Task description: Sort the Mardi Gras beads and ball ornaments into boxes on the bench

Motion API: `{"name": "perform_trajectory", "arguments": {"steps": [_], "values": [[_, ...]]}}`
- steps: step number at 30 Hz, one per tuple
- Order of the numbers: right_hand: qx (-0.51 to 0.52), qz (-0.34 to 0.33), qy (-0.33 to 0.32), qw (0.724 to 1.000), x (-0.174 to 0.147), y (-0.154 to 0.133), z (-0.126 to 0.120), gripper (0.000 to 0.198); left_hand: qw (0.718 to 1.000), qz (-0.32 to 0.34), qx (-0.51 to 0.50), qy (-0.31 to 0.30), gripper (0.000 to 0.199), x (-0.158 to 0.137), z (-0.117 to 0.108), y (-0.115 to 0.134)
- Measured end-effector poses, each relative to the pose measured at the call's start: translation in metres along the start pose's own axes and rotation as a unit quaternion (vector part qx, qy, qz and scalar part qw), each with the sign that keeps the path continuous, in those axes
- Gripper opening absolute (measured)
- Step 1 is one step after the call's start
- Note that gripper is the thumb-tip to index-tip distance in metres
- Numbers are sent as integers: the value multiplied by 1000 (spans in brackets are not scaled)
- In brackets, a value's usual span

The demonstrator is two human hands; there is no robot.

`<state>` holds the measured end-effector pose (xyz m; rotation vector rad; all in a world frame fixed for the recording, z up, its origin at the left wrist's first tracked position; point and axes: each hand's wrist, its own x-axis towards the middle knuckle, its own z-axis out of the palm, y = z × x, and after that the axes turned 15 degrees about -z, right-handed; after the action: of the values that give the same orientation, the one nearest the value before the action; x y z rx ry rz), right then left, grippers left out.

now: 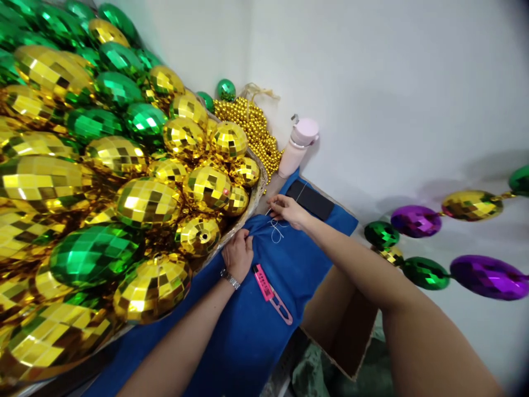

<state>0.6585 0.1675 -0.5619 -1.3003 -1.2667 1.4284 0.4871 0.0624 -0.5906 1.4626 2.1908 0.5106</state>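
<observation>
My left hand (238, 253), with a metal watch band at the wrist, has its fingers closed on a gathered fold of blue cloth (252, 331). Just up and to the right, my right hand (285, 210) pinches a thin white string (276, 234) between thumb and fingertips. Loops of the string lie on the cloth below that hand. A pink utility knife (264, 284) rests on the cloth below both hands. Beyond my right hand lies a flat black rectangular object (309, 199), perhaps a phone.
Gold and green faceted beads (144, 201) fill a large box at left. Behind stand a pink bottle (295, 146) and a heap of small gold beads (248, 124). An open cardboard box (343, 314) sits below my right forearm. A purple, green and gold bead strand (425, 273) hangs at right.
</observation>
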Motion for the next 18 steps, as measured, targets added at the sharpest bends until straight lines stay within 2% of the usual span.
{"name": "perform_trajectory", "arguments": {"steps": [5, 11, 13, 16, 18], "values": [[11, 0, 114, 993, 0, 6, 16, 11, 1000, 14, -1, 9, 17, 0, 1, -1], [-68, 22, 176, 982, 5, 15, 31, 19, 1000, 25, -1, 12, 17, 1, 2, -3], [-51, 3, 170, 984, 2, 12, 31, 20, 1000, 22, -4, 10, 17, 1, 2, -3], [21, -33, 118, 992, -4, 7, 25, 17, 1000, 13, -5, 5, 16, 0, 1, -2], [25, -22, 105, 994, -5, 8, 22, 15, 1000, 10, -4, 3, 16, 0, 0, -1]]}}
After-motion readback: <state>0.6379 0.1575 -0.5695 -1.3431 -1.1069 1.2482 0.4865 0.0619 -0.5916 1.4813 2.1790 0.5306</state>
